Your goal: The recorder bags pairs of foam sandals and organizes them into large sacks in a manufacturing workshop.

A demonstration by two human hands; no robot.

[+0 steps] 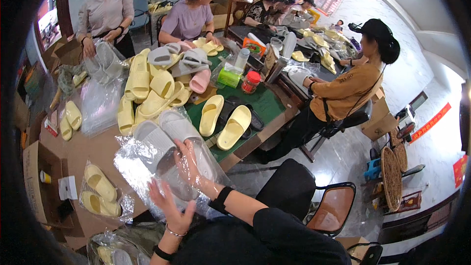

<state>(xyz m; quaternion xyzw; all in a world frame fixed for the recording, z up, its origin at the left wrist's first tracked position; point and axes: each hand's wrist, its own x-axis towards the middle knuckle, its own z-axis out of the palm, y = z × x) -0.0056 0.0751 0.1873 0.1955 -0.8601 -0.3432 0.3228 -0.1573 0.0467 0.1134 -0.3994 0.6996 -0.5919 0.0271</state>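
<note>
A pair of grey slippers [152,145] lies side by side in a shiny clear plastic bag [132,164] at the table's near edge. My right hand [189,167] rests on the bag over the slippers, its fingers stretched out. Nearer to me, my left hand [171,208] is at the bag's lower end with fingers spread and thumb apart; whether it touches the film I cannot tell. Left of it lies a pair of yellow slippers [100,191] in clear film. Beyond the bag, loose yellow slippers [211,115] rest near black slippers [252,118].
A heap of yellow, grey and pink slippers [162,83] covers the table's middle. Clear bags [100,108] lie to its left. A red-lidded jar [250,82] and green box [229,76] stand behind. Several people work around; chairs [333,208] stand at right, a cardboard box [44,181] at left.
</note>
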